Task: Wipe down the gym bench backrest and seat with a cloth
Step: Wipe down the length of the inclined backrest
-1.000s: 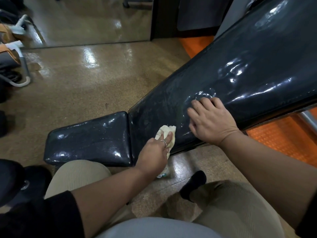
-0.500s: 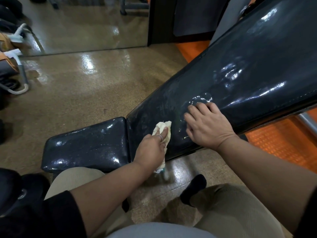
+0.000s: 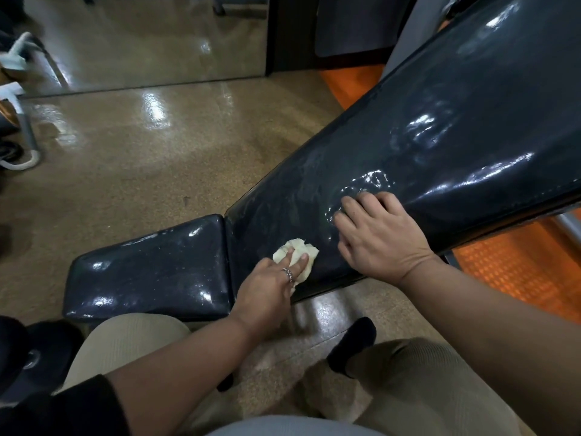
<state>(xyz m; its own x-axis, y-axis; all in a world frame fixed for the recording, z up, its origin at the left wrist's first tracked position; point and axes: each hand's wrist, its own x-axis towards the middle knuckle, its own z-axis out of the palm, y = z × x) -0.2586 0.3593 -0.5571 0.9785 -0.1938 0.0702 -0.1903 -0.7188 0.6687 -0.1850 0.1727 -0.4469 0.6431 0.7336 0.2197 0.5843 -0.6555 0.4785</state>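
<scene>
Head view shows the left hand [image 3: 267, 289] pressing the cloth [image 3: 297, 251] flat-fingered on the lower backrest [image 3: 440, 136], right hand [image 3: 377, 237] spread beside that grip; seat [image 3: 151, 272] likely remains unwiped.

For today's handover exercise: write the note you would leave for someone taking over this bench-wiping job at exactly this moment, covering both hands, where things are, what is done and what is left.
Left hand: fingers extended, pressing the cloth onto the lower end of the backrest, beside the seat.
Right hand: flat on the backrest, bracing, holding nothing.
Done: cannot tell how much; the backrest looks smeared and streaky around both hands.
Left: finish the backrest's lower end, then the seat, which the cloth is not touching now.
</scene>
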